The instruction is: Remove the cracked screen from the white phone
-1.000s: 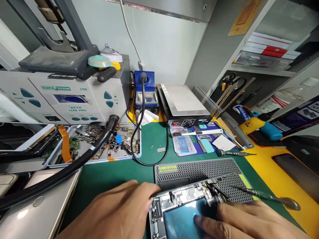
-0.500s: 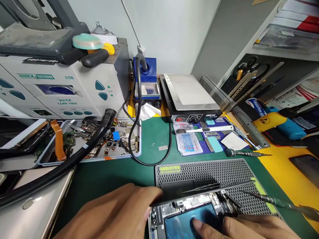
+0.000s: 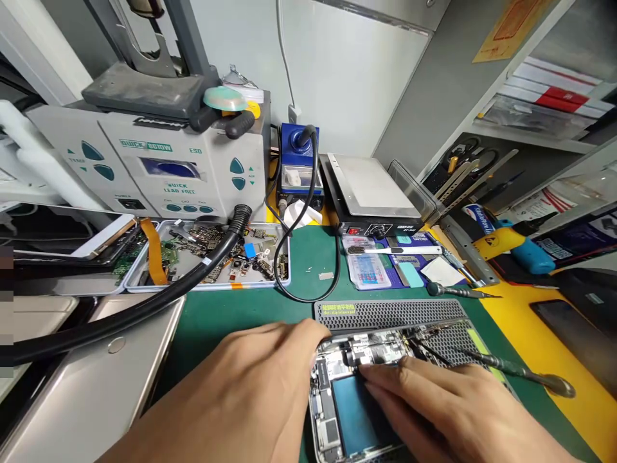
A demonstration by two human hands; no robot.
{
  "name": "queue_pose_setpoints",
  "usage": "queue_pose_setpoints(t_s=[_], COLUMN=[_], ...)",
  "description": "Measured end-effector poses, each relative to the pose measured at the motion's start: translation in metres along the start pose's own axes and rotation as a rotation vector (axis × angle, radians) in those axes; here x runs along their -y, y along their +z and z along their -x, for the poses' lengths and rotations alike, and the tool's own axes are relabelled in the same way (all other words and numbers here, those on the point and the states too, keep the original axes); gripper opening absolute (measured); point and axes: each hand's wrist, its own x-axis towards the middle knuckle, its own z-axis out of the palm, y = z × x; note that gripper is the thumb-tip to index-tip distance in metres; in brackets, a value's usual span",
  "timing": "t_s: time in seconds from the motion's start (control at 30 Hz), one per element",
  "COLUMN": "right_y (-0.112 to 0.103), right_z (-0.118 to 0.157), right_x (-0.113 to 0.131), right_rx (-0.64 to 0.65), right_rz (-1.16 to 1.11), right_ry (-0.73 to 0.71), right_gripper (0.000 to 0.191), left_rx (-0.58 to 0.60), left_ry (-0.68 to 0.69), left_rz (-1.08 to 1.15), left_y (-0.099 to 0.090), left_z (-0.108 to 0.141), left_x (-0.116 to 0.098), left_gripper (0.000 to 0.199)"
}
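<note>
An opened phone (image 3: 319, 411) lies at the front edge of view, its inner parts and a dark blue rectangular panel (image 3: 355, 411) exposed. My left hand (image 3: 270, 366) is closed around its upper left corner, fingers curled over the edge. My right hand (image 3: 434, 392) reaches over from the right with fingers pressed together, their tips touching the inner parts just above the blue panel. Whatever may be under those tips is hidden. Below the phone is a grey honeycomb anti-slip pad (image 3: 400, 310). Right of the phone lies a metal spudger-like tool (image 3: 518, 370), its tip over the pad.
A hot air station (image 3: 178, 161) stands at the left, its black hose (image 3: 193, 286) crossing a tray of circuit boards (image 3: 202, 287). Behind are a blue soldering stand (image 3: 296, 151) and a heating plate (image 3: 371, 186). A toothbrush (image 3: 409, 251) and screwdriver (image 3: 463, 291) lie beyond the pad.
My right hand's fingertips have moved from the blue panel up to the parts above it, and its fingers are now together. The left hand still grips the phone. The view has shifted.
</note>
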Motion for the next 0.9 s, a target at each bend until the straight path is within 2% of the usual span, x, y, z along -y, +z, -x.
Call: queue_pose_setpoints(t_s=[0.2, 0.37, 0.47, 0.67, 0.8, 0.9], right_y=[-0.005, -0.021, -0.026, -0.014, -0.009, -0.006], right_z=[-0.007, -0.016, -0.019, -0.019, -0.013, -0.009], right_x=[0.011, 0.021, 0.025, 0.025, 0.021, 0.019], right_rx=[0.119, 0.016, 0.084, 0.188, 0.141, 0.137], right_rz=[-0.086, -0.083, -0.049, 0.041, 0.082, 0.098], right_ry=[0.23, 0.15, 0.173, 0.265, 0.227, 0.251], right_gripper=[0.017, 0.018, 0.02, 0.018, 0.015, 0.015], left_rx=[0.125, 0.103, 0.058, -0.007, -0.009, -0.002], left_ry=[-0.018, 0.032, 0.064, 0.082, 0.107, 0.103], left_rz=[0.032, 0.034, 0.06, 0.102, 0.109, 0.093], left_y=[-0.018, -0.016, -0.012, -0.014, -0.014, -0.014], left_z=[-0.004, -0.004, -0.002, -0.003, -0.004, -0.004], left_x=[-0.009, -0.01, -0.007, -0.006, -0.005, -0.005], left_gripper=[0.036, 0.028, 0.027, 0.019, 0.017, 0.016])
